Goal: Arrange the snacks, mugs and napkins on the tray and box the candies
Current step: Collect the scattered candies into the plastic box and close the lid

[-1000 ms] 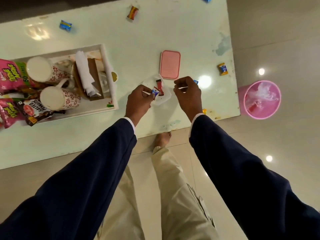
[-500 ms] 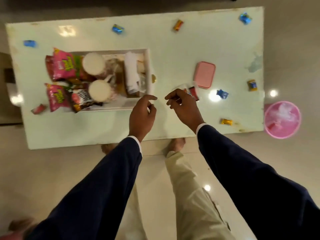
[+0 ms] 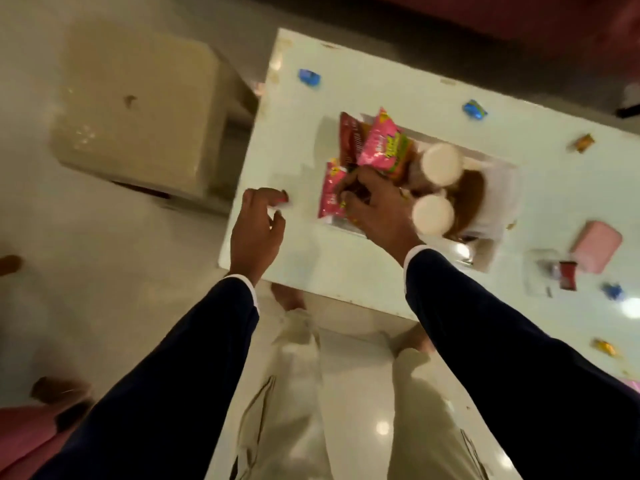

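Left hand: the left hand (image 3: pixel 254 230) reaches over the near left part of the pale table (image 3: pixel 381 95), fingers loosely curled and spread around a small red candy (image 3: pixel 283 201) at its fingertips; whether it actually pinches the candy cannot be told through the blur.
Right hand: the right hand (image 3: pixel 375 206) hovers above the left end of the white tray (image 3: pixel 502 188), fingers bent downward over the snack packets; a firm grip on anything cannot be made out.
Tray load: two pink snack packets (image 3: pixel 379 143), a dark red packet (image 3: pixel 349 140), two white mugs (image 3: pixel 441 164) seen from above, and white napkins (image 3: pixel 495 202) at the tray's right end.
Candy box: a clear box (image 3: pixel 540 271) sits right of the tray holding a red-wrapped candy (image 3: pixel 568 273); its pink lid (image 3: pixel 595 251) lies just beside it.
Loose candies: blue ones (image 3: pixel 309 77) and (image 3: pixel 475 110) on the far side, an orange one (image 3: pixel 584 143) farther right, another blue one (image 3: pixel 613 291) and a yellow one (image 3: pixel 604 347) near the right edge.
Surroundings: a beige block-shaped stool (image 3: pixel 138 109) stands on the glossy floor left of the table; dark sleeves and light trousers fill the foreground.
In the way: the right hand covers part of the lower pink packet and the packets beneath.
Hard to read: motion blur smears packet lettering and mug patterns; the table's right end is cut off.
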The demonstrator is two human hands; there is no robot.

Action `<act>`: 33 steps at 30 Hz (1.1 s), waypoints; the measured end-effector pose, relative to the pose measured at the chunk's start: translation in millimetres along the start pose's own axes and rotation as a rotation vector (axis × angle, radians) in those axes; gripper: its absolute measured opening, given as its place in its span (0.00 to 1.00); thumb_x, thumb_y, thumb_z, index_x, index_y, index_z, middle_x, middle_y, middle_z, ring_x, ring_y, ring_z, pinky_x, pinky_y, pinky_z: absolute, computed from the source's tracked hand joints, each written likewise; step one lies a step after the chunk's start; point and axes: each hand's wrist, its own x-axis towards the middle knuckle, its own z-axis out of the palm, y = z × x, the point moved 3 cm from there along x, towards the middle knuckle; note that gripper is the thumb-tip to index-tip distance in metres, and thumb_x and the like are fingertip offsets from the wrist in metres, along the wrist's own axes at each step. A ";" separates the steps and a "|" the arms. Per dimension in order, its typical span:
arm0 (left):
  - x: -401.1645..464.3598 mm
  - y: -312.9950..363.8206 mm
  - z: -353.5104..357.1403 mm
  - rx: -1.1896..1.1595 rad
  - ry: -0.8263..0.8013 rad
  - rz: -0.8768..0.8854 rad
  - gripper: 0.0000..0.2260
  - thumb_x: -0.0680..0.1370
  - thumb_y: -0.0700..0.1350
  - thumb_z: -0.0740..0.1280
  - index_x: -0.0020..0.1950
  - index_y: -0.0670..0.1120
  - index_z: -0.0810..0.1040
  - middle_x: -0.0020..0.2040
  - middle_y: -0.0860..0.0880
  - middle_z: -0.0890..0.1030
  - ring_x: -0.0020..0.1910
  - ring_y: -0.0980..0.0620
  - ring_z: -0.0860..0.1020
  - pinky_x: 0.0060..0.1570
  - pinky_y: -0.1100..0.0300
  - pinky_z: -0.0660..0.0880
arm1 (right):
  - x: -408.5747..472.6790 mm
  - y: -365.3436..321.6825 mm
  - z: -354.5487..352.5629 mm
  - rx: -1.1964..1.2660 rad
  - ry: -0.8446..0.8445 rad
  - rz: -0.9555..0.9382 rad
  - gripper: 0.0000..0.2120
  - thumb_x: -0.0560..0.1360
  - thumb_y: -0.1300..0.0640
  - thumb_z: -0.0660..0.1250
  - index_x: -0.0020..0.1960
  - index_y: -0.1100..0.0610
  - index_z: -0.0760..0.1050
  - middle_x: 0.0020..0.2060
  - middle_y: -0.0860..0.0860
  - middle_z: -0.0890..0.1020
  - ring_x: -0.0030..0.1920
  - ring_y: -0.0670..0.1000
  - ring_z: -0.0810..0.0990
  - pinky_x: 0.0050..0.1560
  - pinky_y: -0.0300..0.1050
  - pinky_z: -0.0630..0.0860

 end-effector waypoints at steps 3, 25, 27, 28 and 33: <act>32.8 -39.7 -22.8 0.185 -0.196 -0.090 0.19 0.76 0.38 0.68 0.65 0.53 0.75 0.64 0.48 0.74 0.55 0.49 0.80 0.55 0.50 0.78 | 35.9 -22.9 47.1 -0.126 -0.012 0.001 0.09 0.77 0.67 0.65 0.49 0.55 0.81 0.45 0.46 0.83 0.43 0.43 0.80 0.45 0.34 0.73; 69.5 -116.0 -12.9 -0.469 -0.180 -0.511 0.03 0.78 0.45 0.74 0.47 0.49 0.81 0.45 0.51 0.80 0.32 0.56 0.82 0.21 0.63 0.71 | 259.1 -9.0 73.7 -1.036 -0.091 -0.038 0.17 0.80 0.63 0.63 0.68 0.56 0.72 0.66 0.58 0.71 0.62 0.62 0.74 0.60 0.58 0.79; 72.3 -110.2 -14.7 -0.522 -0.174 -0.500 0.03 0.78 0.43 0.73 0.48 0.50 0.81 0.45 0.52 0.80 0.31 0.58 0.81 0.23 0.64 0.72 | 250.5 -8.7 80.3 -1.009 -0.196 -0.069 0.09 0.78 0.66 0.63 0.56 0.61 0.77 0.58 0.59 0.75 0.54 0.61 0.78 0.56 0.54 0.79; 74.6 -104.6 -14.2 -0.559 -0.174 -0.495 0.04 0.78 0.42 0.73 0.48 0.50 0.81 0.44 0.53 0.81 0.30 0.59 0.81 0.24 0.65 0.72 | 243.8 -9.1 83.3 -0.934 -0.260 -0.076 0.07 0.77 0.67 0.65 0.53 0.62 0.79 0.55 0.59 0.78 0.53 0.60 0.79 0.55 0.50 0.78; 80.9 -63.1 -10.8 -0.651 -0.170 -0.443 0.07 0.76 0.41 0.75 0.52 0.50 0.82 0.41 0.55 0.83 0.30 0.57 0.81 0.27 0.67 0.72 | 175.5 -35.6 72.0 -0.180 -0.111 -0.001 0.09 0.73 0.63 0.76 0.52 0.59 0.81 0.44 0.50 0.82 0.39 0.46 0.82 0.42 0.37 0.79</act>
